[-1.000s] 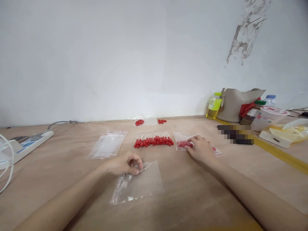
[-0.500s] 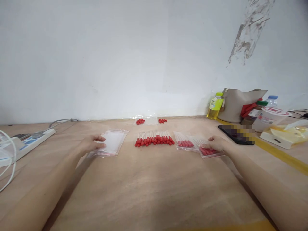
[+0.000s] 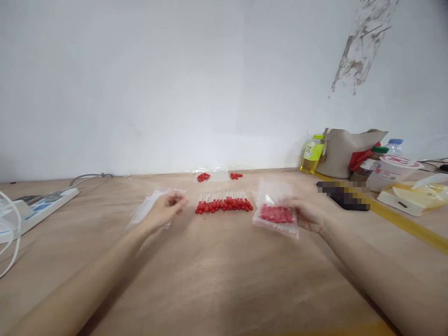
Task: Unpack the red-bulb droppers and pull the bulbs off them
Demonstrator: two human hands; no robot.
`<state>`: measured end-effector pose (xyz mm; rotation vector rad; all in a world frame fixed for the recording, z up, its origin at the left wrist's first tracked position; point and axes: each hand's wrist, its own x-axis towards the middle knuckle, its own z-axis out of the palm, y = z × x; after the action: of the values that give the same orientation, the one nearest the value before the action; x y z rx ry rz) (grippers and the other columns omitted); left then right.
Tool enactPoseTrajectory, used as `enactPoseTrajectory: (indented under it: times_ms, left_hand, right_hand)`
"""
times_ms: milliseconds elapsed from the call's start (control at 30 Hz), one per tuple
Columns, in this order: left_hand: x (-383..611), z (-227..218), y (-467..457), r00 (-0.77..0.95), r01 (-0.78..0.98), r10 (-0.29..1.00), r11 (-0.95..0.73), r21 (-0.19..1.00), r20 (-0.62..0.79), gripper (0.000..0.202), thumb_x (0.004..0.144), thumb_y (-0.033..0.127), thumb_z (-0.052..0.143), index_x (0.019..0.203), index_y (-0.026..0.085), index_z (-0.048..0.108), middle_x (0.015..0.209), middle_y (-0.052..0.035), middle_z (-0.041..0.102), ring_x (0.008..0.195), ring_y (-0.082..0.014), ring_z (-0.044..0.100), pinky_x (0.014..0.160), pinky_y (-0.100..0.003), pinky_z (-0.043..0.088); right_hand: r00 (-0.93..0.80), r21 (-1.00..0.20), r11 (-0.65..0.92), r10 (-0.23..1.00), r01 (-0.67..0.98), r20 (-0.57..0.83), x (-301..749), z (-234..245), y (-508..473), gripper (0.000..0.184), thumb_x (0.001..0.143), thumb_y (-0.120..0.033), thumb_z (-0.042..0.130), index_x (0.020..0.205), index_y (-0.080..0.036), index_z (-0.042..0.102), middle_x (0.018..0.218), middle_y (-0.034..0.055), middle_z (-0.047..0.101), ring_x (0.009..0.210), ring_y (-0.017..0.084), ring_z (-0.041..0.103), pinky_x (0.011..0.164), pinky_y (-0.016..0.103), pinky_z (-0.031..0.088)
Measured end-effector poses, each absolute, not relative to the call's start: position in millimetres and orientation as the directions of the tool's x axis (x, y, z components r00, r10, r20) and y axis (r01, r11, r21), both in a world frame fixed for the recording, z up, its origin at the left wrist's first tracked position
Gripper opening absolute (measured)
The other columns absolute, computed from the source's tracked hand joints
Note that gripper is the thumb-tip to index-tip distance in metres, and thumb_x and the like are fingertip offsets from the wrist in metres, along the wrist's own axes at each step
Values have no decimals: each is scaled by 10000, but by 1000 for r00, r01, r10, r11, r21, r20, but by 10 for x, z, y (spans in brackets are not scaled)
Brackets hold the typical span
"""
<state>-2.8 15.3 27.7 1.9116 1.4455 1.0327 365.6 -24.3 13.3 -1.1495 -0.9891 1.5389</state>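
My right hand (image 3: 304,213) grips a clear zip bag (image 3: 276,193) by its right side; several red-tipped sticks show through it. The bag is raised and blurred, partly covering another bag under it. My left hand (image 3: 168,207) hovers in front of a stack of clear bags (image 3: 149,205), its fingers loosely curled and apart, with nothing visible in them. Between my hands lies a row of pale sticks with red tips (image 3: 224,204), the tips facing me.
By the wall lie clear bags with small red pieces (image 3: 203,177). To the right are a dark phone (image 3: 345,196), a yellow-green bottle (image 3: 312,154), a grey bag (image 3: 336,154), a white tub (image 3: 394,175) and a tissue pack (image 3: 413,196). A power strip (image 3: 45,210) lies left.
My left hand has left the stack of clear bags and moved right toward the row. My right hand has lifted its bag of red-tipped sticks and carried it left.
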Motion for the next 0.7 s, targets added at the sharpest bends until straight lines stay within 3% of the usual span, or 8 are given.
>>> enactPoseTrajectory:
  times_ms: [100,167,300,400,467,533,600,700]
  left_hand:
    - [430,145,-194,395,280,912,-4,960,-112,538,626,567,623,947,151,509,793,-38,601,639,-146,589,658,-312,471]
    - [622,54,-391,488,150,838,195,969,-244,579,632,523,652,1043,164,461,823,-52,614,702,-161,614,725,-345,475]
    - [742,-80,-528,473,21,843,278,960,-255,460,641,345,710,1005,160,497,742,-17,609,677,-129,607,737,-320,476]
    - [684,-94,-430,442,35,863,257,966,-246,319,626,259,710,881,139,560,759,-16,612,634,-98,584,682,-267,475]
    - [622,-57,-341,477,105,836,253,962,-272,266,630,247,688,846,131,585,767,-22,617,603,-91,572,641,-250,468]
    - [573,-7,-274,539,201,788,222,954,-297,253,647,260,665,854,129,603,762,-24,616,577,-89,560,609,-243,460]
    - [556,28,-241,598,268,745,161,950,-295,269,665,289,651,878,130,608,747,-19,603,570,-92,550,586,-242,456]
    - [587,15,-240,579,244,783,98,965,-226,350,669,321,660,966,159,571,696,20,549,585,-93,539,590,-248,466]
  right_hand:
    - [-247,-921,-230,957,-315,-154,3182,6,-441,245,634,-142,679,870,-134,614,800,44,685,683,144,643,668,254,517]
    - [-312,-919,-190,947,-345,-79,2971,-86,-554,293,659,-226,691,923,-130,606,823,53,679,708,151,640,683,276,518]
    - [-401,-923,-263,906,-282,-136,2884,-187,-617,356,643,-279,713,944,-145,579,885,56,658,760,149,624,718,304,512]
    - [-239,-973,-221,950,-60,-201,3006,-219,-508,331,664,-409,668,833,-145,564,756,37,638,638,127,599,587,266,502]
    - [-10,-981,-23,1000,191,-26,3100,-230,-422,342,659,-466,642,741,-152,533,652,11,594,559,116,551,512,245,459]
    - [115,-866,209,950,454,290,3159,-225,-380,314,667,-457,626,703,-165,514,640,2,568,569,121,522,524,251,433]
    - [26,-684,404,850,607,525,3162,-203,-402,241,708,-404,595,707,-173,528,689,12,573,644,135,523,607,275,436]
    - [-322,-481,646,738,593,593,3079,-180,-513,183,751,-353,567,786,-175,585,837,53,596,818,165,538,761,321,431]
